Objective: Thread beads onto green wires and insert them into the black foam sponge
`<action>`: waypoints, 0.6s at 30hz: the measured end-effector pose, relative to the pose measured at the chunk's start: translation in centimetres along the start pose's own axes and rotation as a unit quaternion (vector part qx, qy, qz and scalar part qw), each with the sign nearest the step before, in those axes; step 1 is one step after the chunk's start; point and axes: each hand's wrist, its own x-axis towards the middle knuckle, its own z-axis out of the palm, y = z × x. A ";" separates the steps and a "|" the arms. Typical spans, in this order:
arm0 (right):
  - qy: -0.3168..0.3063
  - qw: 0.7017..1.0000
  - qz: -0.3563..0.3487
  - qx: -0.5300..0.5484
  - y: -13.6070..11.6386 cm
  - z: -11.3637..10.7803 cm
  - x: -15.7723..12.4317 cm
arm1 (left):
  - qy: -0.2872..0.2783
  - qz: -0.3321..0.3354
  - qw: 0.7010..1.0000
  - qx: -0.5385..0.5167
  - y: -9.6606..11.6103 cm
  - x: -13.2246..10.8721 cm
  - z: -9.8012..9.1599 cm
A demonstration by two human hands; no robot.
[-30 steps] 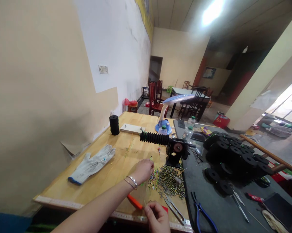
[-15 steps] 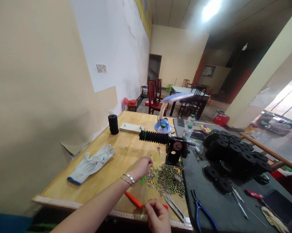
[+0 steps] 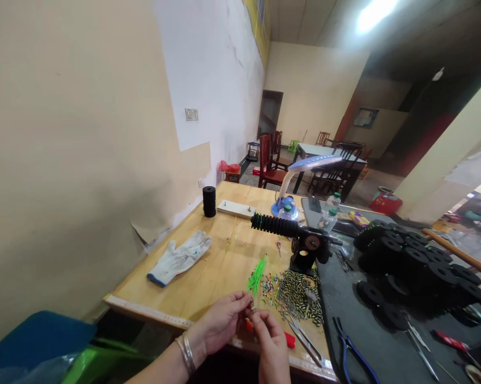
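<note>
Grip: left hand [image 3: 223, 319] and right hand [image 3: 273, 341], both pinched on one tiny piece [image 3: 251, 302], too small to identify, near front edge of pale wooden worktop [image 3: 224, 269]
Beyond: one bright-green strand bundle [image 3: 257, 275]
Left edge: one white knitted glove [image 3: 180, 258]

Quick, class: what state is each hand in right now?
Left hand: pinched closed; anything held is too small to tell.
Right hand: pinched closed; anything held is unclear.

Pinched piece [image 3: 252, 306] indistinct (too small)
</note>
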 end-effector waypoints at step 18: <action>0.005 0.999 -0.008 -0.031 0.5 0.5 -0.3 | 0.036 0.041 0.991 0.122 -1.1 -0.1 -1.3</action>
